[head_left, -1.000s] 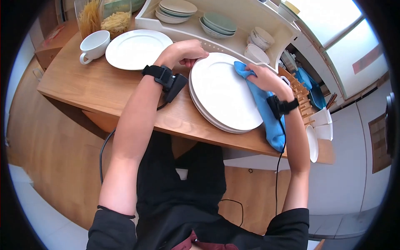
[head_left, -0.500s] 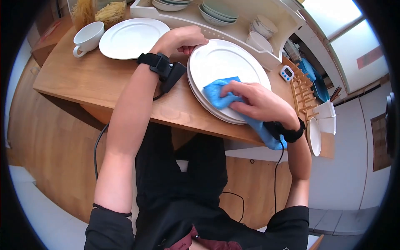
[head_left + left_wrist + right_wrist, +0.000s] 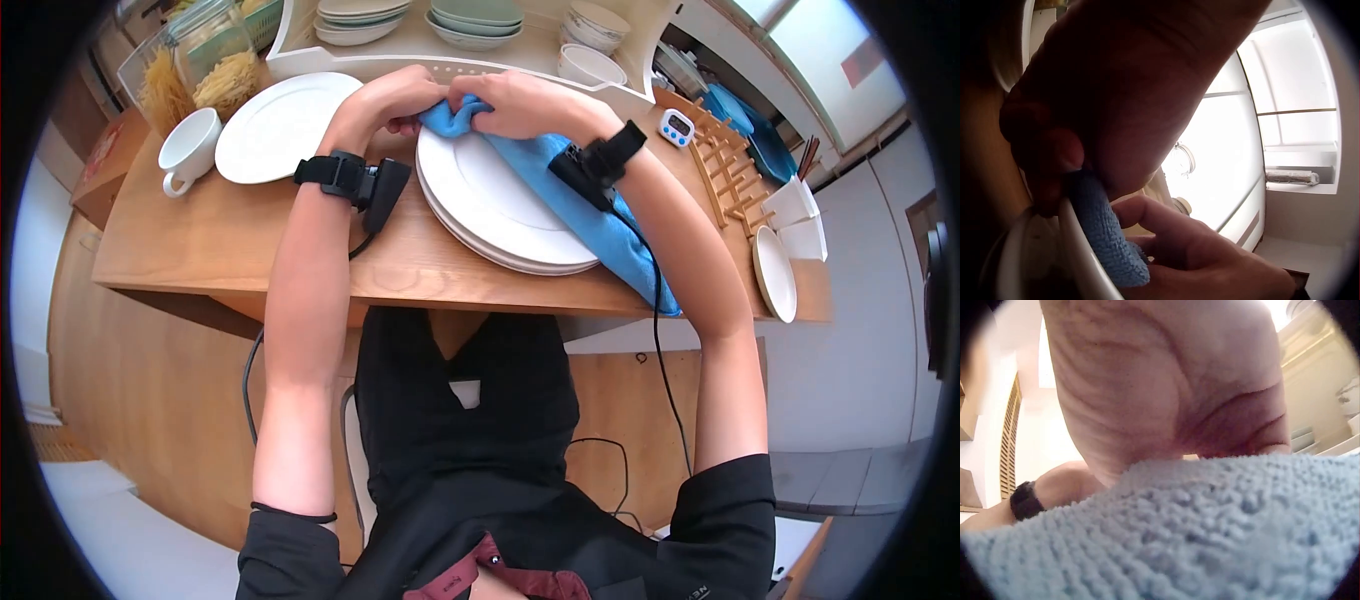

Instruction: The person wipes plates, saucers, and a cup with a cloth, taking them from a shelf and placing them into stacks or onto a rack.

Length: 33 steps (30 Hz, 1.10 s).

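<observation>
A stack of white plates sits on the wooden table before me. At the far left rim of the top plate, my left hand holds the edge, its fingers curled at the rim in the left wrist view. My right hand grips a bunched end of a blue cloth right beside the left hand. That end lies over the rim near the left thumb. The rest of the cloth trails across the plate's right side to the table's front edge. Under the left palm, part of the rim is hidden.
Left on the table are another white plate, a white cup and pasta containers. Behind stands a white shelf with stacked bowls. A timer, a wooden rack and an oval dish are on the right.
My right hand has swept the cloth from the plate's right side over its near part, then up to the far left rim. The left hand has stayed at the rim.
</observation>
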Motion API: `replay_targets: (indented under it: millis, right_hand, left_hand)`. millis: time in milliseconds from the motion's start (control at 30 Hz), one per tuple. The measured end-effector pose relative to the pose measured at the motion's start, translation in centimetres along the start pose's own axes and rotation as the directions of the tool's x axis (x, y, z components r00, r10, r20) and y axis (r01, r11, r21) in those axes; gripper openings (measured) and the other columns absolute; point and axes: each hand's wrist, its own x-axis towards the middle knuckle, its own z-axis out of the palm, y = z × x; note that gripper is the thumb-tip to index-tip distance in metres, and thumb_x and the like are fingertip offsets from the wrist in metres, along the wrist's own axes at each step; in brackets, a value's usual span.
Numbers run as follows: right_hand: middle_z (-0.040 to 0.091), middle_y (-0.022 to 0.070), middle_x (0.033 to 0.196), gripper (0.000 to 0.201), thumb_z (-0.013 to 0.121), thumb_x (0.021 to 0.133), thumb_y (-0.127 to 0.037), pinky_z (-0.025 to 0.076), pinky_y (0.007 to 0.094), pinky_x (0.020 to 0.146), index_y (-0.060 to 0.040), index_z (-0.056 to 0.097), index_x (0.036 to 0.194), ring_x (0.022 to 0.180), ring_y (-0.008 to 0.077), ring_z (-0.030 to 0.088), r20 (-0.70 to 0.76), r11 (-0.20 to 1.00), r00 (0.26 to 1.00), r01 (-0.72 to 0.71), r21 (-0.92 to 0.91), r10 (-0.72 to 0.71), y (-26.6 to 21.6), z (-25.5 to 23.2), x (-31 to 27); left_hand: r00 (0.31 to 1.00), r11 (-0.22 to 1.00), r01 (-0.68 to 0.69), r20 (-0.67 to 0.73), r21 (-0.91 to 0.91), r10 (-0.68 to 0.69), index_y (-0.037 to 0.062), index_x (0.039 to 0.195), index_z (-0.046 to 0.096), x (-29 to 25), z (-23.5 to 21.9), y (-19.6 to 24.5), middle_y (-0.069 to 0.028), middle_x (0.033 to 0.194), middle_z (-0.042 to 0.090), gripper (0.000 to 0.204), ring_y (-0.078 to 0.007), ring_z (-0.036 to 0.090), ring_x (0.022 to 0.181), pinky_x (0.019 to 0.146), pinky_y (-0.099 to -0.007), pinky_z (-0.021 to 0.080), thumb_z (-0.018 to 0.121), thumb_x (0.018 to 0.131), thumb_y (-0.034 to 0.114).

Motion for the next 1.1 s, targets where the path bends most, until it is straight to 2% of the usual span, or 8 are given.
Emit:
replay_targets:
  millis: [167, 267, 367, 767, 800, 933, 1000, 1100]
  right_hand:
    - [0.067, 0.0161, 0.099, 0.034, 0.056, 0.086, -0.017, 0.050, 0.0411, 0.076, -0.0141, 0.059, 0.120, 0.085, 0.0329, 0.064, 0.013, 0.985, 0.985, -0.171, -0.035, 0.171, 4.2, -0.6, -1.2]
    - [0.063, 0.0087, 0.093, 0.038, 0.057, 0.095, -0.037, 0.051, 0.0297, 0.063, -0.0134, 0.057, 0.124, 0.075, 0.0172, 0.062, 0.124, 0.925, 0.939, -0.338, 0.174, 0.320, 4.3, -2.4, -3.1]
    - [0.061, 0.0060, 0.088, 0.038, 0.055, 0.096, -0.041, 0.049, 0.0248, 0.057, -0.0152, 0.057, 0.125, 0.071, 0.0114, 0.060, 0.107, 0.869, 0.922, -0.387, 0.308, 0.373, 3.5, -3.5, -4.7]
    - [0.063, 0.0058, 0.083, 0.039, 0.060, 0.095, -0.037, 0.050, 0.0211, 0.054, -0.0085, 0.060, 0.121, 0.064, 0.0106, 0.061, -0.246, 0.952, 0.944, -0.154, 0.266, 0.221, 7.6, -7.1, -8.1]
    - [0.066, 0.0085, 0.087, 0.030, 0.059, 0.093, -0.021, 0.052, 0.0273, 0.062, 0.0017, 0.062, 0.112, 0.069, 0.0134, 0.062, -0.144, 0.888, 0.931, -0.261, 0.378, 0.334, 4.6, -9.8, -9.4]
    - [0.065, 0.0065, 0.078, 0.028, 0.058, 0.094, -0.024, 0.050, 0.0267, 0.058, 0.0030, 0.066, 0.100, 0.066, 0.0136, 0.061, -0.173, 0.881, 0.937, -0.207, 0.426, 0.304, 5.2, -9.6, -11.1]
    - [0.065, 0.0090, 0.087, 0.047, 0.069, 0.088, -0.034, 0.052, 0.0241, 0.053, -0.0096, 0.058, 0.126, 0.064, 0.0138, 0.064, 0.071, 0.938, 0.956, -0.293, 0.186, 0.285, 4.1, -8.5, -10.6]
    - [0.067, 0.0122, 0.087, 0.060, 0.076, 0.080, -0.029, 0.053, 0.0278, 0.052, -0.0111, 0.052, 0.133, 0.064, 0.0177, 0.066, 0.243, 0.949, 0.944, -0.268, 0.166, 0.224, 3.5, -5.8, -9.1]
  left_hand:
    - [0.999, 0.999, 0.029, 0.024, -0.034, -0.028, 0.0037, 0.066, 0.059, 0.0, -0.3, 0.2, -0.0017, 0.048, 0.047, 0.049, -0.0111, 0.043, 0.037, 0.034, -0.0268, 0.033, 0.053, 0.096, 0.042]
    - [0.999, 0.999, 0.034, -0.001, -0.022, -0.034, 0.0035, 0.065, 0.060, -0.5, -0.2, 0.7, -0.0016, 0.048, 0.047, 0.049, -0.0112, 0.044, 0.037, 0.034, -0.0271, 0.034, 0.053, 0.095, 0.042]
    - [0.998, 0.998, 0.060, -0.011, -0.002, -0.060, 0.0030, 0.067, 0.061, -0.5, -0.2, 1.0, -0.0014, 0.049, 0.048, 0.048, -0.0110, 0.044, 0.038, 0.034, -0.0271, 0.034, 0.054, 0.095, 0.042]
    - [0.995, 0.995, 0.096, -0.026, 0.040, -0.095, 0.0008, 0.076, 0.066, -1.4, -0.1, 2.3, -0.0025, 0.051, 0.050, 0.045, -0.0117, 0.046, 0.041, 0.039, -0.0284, 0.035, 0.052, 0.094, 0.039]
    - [0.994, 0.993, 0.105, -0.022, 0.052, -0.104, 0.0006, 0.077, 0.066, -1.4, -0.1, 2.4, -0.0022, 0.052, 0.050, 0.045, -0.0113, 0.046, 0.041, 0.039, -0.0283, 0.035, 0.052, 0.095, 0.040]
    - [0.989, 0.989, 0.145, -0.040, 0.035, -0.144, 0.0009, 0.076, 0.063, -1.7, 0.2, 2.9, -0.0009, 0.052, 0.049, 0.045, -0.0103, 0.045, 0.042, 0.039, -0.0274, 0.034, 0.053, 0.096, 0.040]
    - [0.992, 0.991, 0.128, -0.025, 0.029, -0.128, 0.0012, 0.075, 0.062, -1.5, 0.0, 2.3, -0.0002, 0.052, 0.048, 0.045, -0.0100, 0.044, 0.041, 0.039, -0.0271, 0.034, 0.052, 0.096, 0.039]
    - [0.992, 0.993, 0.120, -0.035, 0.004, -0.119, 0.0025, 0.071, 0.059, -1.4, 0.4, 2.4, 0.0013, 0.050, 0.046, 0.045, -0.0095, 0.043, 0.040, 0.038, -0.0265, 0.034, 0.053, 0.096, 0.039]
